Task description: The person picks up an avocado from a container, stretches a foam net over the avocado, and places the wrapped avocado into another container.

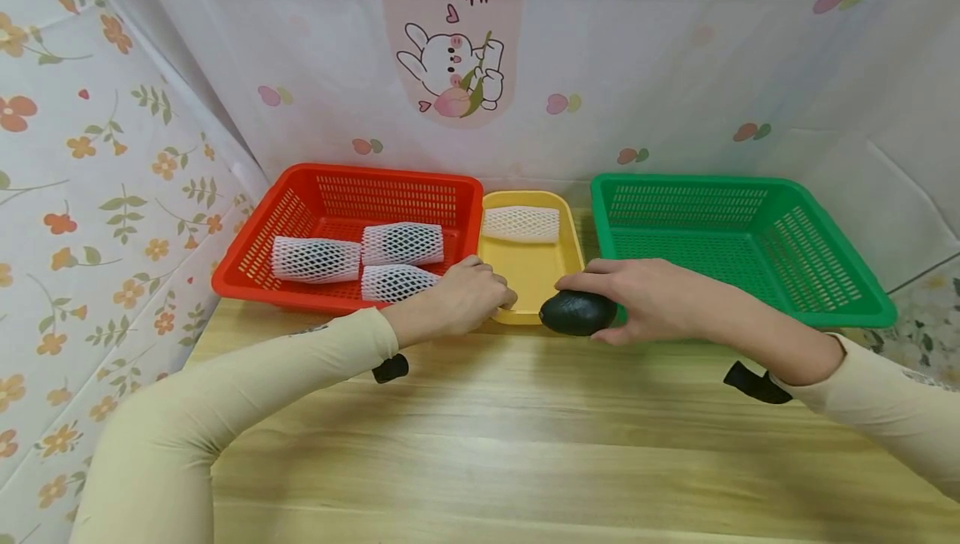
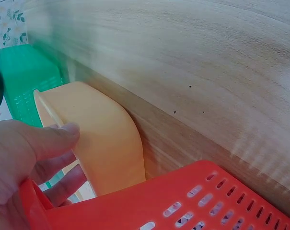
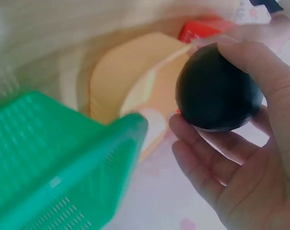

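Note:
My right hand [image 1: 637, 294] holds a dark green avocado [image 1: 577, 312] between thumb and fingers, above the front right corner of the yellow tray [image 1: 534, 273]. Seen from the right wrist, the avocado [image 3: 219, 88] is a smooth, dark round shape with several fingers beneath it. Over the tray's front left side, my left hand [image 1: 468, 294] has loosely bent fingers. In the left wrist view, its thumb [image 2: 58, 139] overlaps the tray's rim, with a gap between thumb and fingers. One white foam net sleeve [image 1: 521, 224] lies at the tray's back.
Left of the tray, a red basket [image 1: 390, 182] contains three dark items in white foam net sleeves [image 1: 317, 260]. A green basket [image 1: 697, 186] stands to the right. All three containers stand on a wooden table [image 1: 487, 444], before a printed cloth backdrop [image 1: 300, 52].

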`<state>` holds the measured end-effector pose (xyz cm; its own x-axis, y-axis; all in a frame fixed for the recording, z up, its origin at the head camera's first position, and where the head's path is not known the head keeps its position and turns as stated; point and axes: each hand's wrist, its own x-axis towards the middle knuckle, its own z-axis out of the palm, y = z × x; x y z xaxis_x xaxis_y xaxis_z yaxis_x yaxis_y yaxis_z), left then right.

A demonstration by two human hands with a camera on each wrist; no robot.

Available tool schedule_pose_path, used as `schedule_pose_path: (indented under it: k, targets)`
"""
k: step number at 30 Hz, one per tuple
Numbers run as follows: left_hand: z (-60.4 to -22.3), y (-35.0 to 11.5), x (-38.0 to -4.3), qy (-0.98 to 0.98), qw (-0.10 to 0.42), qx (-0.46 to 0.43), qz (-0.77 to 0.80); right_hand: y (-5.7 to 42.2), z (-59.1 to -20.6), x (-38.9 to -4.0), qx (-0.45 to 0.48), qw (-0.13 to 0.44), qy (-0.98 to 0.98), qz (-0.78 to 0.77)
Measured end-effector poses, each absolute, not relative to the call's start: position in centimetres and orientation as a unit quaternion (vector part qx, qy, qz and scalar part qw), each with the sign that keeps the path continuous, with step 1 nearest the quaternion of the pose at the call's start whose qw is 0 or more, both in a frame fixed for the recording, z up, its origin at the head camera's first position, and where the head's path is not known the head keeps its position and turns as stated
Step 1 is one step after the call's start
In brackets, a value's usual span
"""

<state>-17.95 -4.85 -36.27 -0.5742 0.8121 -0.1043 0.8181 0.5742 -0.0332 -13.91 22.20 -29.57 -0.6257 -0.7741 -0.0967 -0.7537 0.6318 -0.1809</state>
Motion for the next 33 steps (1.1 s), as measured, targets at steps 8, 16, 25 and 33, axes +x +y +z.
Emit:
schedule_pose_path:
  k: [8, 16, 25, 33]
  targets:
    - [-36.3, -4.9, -17.9, 0.887, 0.045, 0.459, -0.032, 21.4, -32.4, -12.7, -0.422, 0.103, 0.897, -0.082]
    - [-36.1, -4.8, -17.9, 0.885, 0.045, 0.463, -0.035, 21.0, -36.3, -11.4, -0.401, 0.133, 0.902, -0.086]
    - [-35.1, -4.2, -18.5, 0.882, 0.105, 0.458, -0.017, 21.5, -38.2, -11.0, -0.383, 0.128, 0.911, -0.087]
    - [-32.6, -3.9, -20.3, 0.874, 0.175, 0.451, 0.036, 21.6, -38.6, -11.2, -0.377, 0.127, 0.912, -0.104]
